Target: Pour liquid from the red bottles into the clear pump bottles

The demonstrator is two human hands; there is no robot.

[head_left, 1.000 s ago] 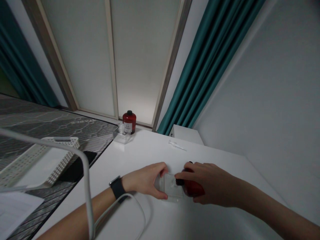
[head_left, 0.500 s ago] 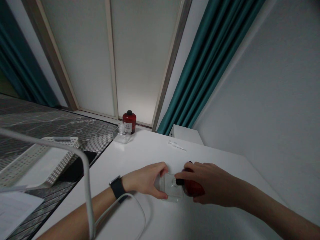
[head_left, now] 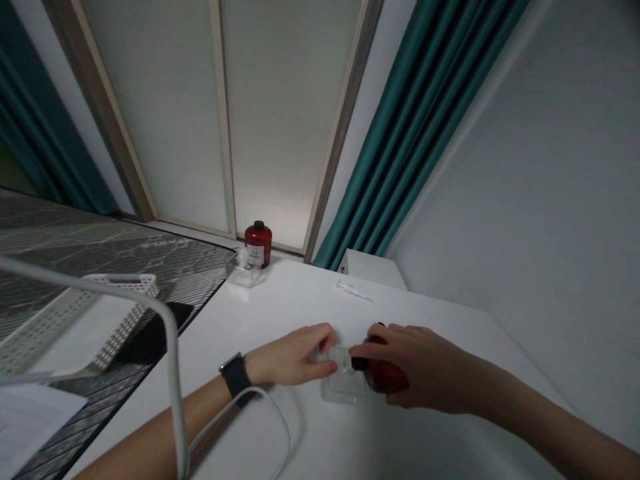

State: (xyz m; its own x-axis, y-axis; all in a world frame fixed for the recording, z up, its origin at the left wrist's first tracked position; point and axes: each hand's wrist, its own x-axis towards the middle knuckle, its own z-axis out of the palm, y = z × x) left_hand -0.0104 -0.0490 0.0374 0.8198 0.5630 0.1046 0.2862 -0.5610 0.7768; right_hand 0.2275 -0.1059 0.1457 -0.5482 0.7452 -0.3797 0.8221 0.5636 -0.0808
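Note:
My left hand, with a dark watch on the wrist, has its fingers curled on the left side of a small clear plastic container that sits on the white table. My right hand is wrapped round a small red bottle lying tilted, with its black neck pointing into the container. Both hands meet over the container near the table's front.
A second red bottle with a black cap and another clear container stand at the table's far edge. A small white item lies further right. A white perforated basket, a white cable and teal curtains surround.
My left fingers have slid up along the container's left side, and the container now rests lower on the table. My right hand and the bottle have stayed put.

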